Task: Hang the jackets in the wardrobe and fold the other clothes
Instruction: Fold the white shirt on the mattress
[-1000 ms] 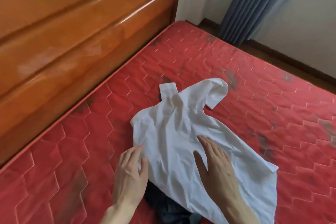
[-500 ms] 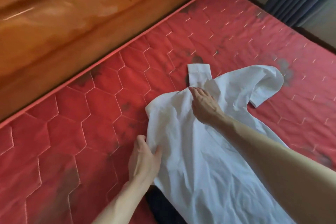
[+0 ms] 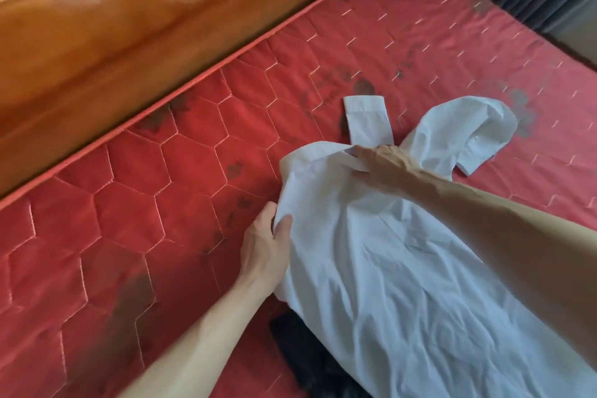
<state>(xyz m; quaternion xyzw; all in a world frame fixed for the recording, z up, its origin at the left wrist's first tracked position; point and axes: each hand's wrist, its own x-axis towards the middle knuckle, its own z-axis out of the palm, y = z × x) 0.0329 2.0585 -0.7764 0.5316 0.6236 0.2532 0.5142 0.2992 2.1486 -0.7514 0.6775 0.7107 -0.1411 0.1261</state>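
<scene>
The mattress (image 3: 135, 210) carries the white shirt (image 3: 403, 268), thin, soft, prob. slippery, so take it at seams. Your left hand (image 3: 266, 250) pinches its edge; right hand (image 3: 384, 165) lies flat by the collar, fingertips partly hidden.

dark garment (image 3: 310, 362) mostly hidden under white shirt (image 3: 403, 284), shirt hem cut off
</scene>
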